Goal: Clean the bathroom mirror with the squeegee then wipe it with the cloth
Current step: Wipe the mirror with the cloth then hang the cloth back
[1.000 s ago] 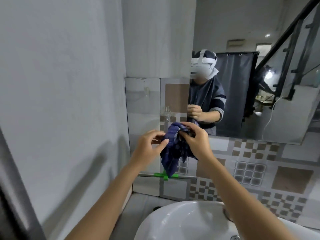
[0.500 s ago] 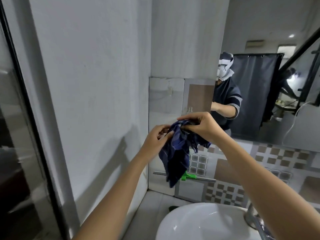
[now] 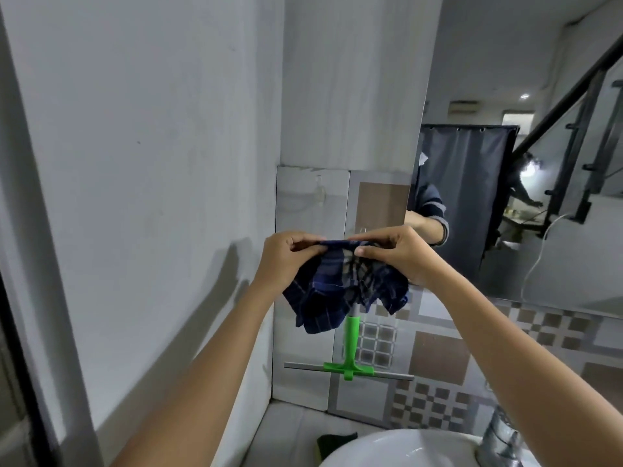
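Right now both hands are pinching the top edge of the dark blue checked cloth (image 3: 340,284), left hand (image 3: 286,257) and right hand (image 3: 394,254) with fingers clamped on it, while the green squeegee (image 3: 350,358) is hanging against the tiled wall (image 3: 438,352) below, left of the mirror (image 3: 539,163).

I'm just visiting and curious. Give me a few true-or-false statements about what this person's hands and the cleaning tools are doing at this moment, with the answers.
1. Both hands grip the blue checked cloth. True: the left hand and right hand pinch its top edge.
2. The green squeegee is held in the right hand. False: no hand touches it; it hangs against the tiled wall, blade at the bottom.
3. The cloth is pressed flat on the mirror. False: it is held bunched in front of the wall, left of the mirror.
4. A white sink sits below the hands. True.
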`<state>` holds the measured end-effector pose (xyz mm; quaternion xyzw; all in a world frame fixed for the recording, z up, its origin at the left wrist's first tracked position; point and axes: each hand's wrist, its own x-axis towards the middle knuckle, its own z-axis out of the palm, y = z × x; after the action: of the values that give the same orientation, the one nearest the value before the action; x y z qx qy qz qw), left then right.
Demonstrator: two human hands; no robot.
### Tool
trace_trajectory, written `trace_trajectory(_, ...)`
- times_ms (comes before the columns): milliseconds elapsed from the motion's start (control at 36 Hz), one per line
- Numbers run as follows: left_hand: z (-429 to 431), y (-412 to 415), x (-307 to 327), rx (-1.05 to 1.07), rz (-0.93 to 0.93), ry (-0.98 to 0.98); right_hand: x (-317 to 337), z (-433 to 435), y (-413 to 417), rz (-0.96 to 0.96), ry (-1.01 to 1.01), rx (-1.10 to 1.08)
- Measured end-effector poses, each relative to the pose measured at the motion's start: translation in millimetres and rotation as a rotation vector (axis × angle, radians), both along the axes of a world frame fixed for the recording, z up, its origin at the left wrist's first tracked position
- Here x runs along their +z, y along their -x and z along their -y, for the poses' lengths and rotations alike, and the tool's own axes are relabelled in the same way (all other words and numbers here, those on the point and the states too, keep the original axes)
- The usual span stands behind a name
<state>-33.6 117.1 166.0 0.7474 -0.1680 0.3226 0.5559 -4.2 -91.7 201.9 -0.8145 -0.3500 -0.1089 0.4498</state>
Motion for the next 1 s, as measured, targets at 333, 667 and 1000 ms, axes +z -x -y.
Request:
trace_trajectory(333,-10,-34,41,0.049,0.045,0.214,37,-42,-32,0.261,-0.191,-0.253)
trace_trajectory(667,-18,-101,91,0.345,0.281,0.111,80,-91,-88,0.448,-0.299,-0.451)
trace_trajectory(1000,-16,-124,60,0.281,0.282,0.251,43,-99,-102,0.581,-0.196,-0.475)
